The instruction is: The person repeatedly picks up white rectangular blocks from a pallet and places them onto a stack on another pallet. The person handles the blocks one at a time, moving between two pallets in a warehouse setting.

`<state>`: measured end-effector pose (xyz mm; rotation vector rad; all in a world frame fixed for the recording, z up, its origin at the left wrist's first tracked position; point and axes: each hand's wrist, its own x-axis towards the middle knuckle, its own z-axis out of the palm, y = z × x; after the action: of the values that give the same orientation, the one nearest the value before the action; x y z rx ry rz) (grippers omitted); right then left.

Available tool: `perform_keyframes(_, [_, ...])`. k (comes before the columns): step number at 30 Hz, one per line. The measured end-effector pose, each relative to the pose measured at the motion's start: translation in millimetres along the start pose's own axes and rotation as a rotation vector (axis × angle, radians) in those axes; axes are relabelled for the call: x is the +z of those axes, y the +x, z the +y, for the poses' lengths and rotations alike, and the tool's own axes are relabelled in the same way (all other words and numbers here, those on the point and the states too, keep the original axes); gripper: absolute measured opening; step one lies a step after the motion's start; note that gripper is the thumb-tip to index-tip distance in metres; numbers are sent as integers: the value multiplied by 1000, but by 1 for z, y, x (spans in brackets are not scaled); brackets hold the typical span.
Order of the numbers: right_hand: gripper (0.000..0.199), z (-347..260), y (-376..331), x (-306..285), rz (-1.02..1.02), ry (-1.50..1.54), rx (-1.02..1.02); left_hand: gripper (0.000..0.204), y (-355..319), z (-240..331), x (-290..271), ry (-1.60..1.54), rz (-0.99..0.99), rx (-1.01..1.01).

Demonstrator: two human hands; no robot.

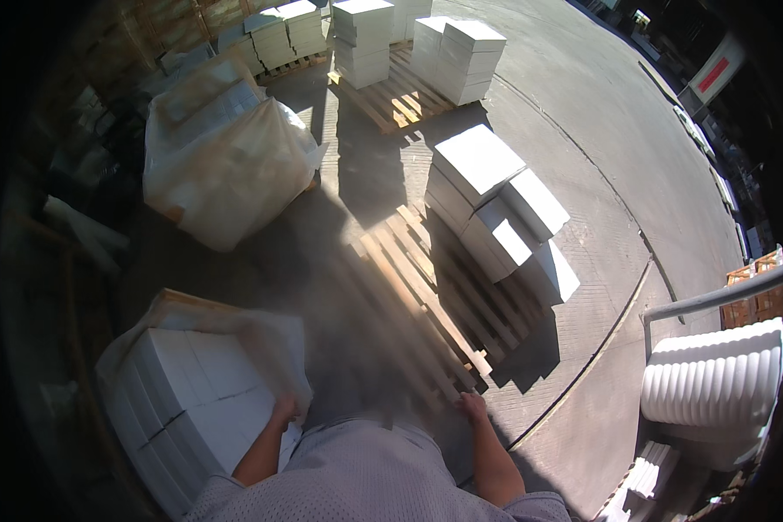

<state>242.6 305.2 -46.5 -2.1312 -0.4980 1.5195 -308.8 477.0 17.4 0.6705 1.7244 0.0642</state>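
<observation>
Head view: left hand (283,409) touches white blocks (196,396) in plastic

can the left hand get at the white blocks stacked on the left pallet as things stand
Probably yes: the left hand is already at the edge of the white blocks, at the loose plastic wrap, with nothing else between them.

Matt white blocks (196,391); rough wooden pallet (426,304).
</observation>
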Motion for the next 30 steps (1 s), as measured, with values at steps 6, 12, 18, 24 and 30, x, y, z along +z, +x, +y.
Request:
perform_keyframes(6, [31,78,97,9,244,-93,-260,39,9,39,4,149,-14,-26])
perform_keyframes(12, [28,79,85,13,76,-226,-193,35,74,128,18,196,56,41])
perform_keyframes(18, [27,16,52,7,10,-381,-185,24,151,210,27,1024,-32,872])
perform_keyframes(24, [26,-74,-3,-31,76,-931,-101,17,217,271,67,546,-86,693])
perform_keyframes(30, [31,-22,21,-53,139,-285,-63,24,219,285,95,831,-220,632])
